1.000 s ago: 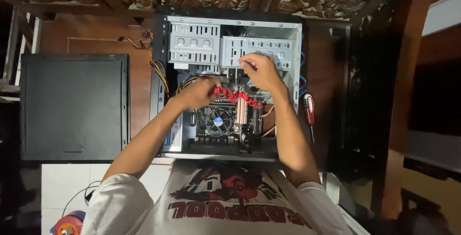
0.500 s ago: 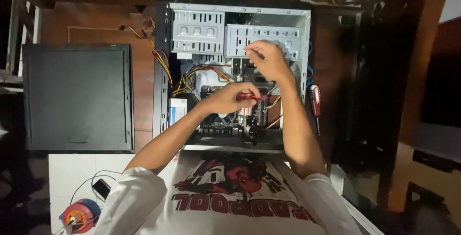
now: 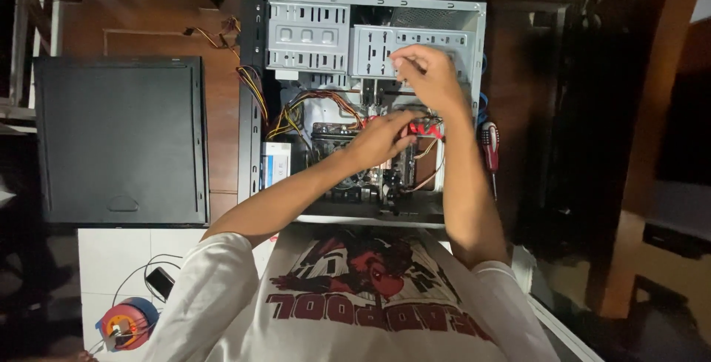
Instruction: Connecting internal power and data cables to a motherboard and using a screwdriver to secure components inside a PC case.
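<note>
Metal computer case (image 3: 255, 110) lies open-side up on tabletop (image 3: 222, 73), insides reachable. Left hand (image 3: 381, 138) fingers pinch red cable (image 3: 429, 129) over motherboard; right hand (image 3: 426, 77) fingers pressed together at drive cage (image 3: 370, 47).

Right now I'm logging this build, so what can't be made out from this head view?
- Left hand: its fingertips hide what they pinch beside the red cable.
- Right hand: its back hides whatever it grips at the drive cage.
- Motherboard: both forearms cover much of it.
- Screwdriver: its tip is lost in shadow.
- Cable reel: too small for detail.
</note>
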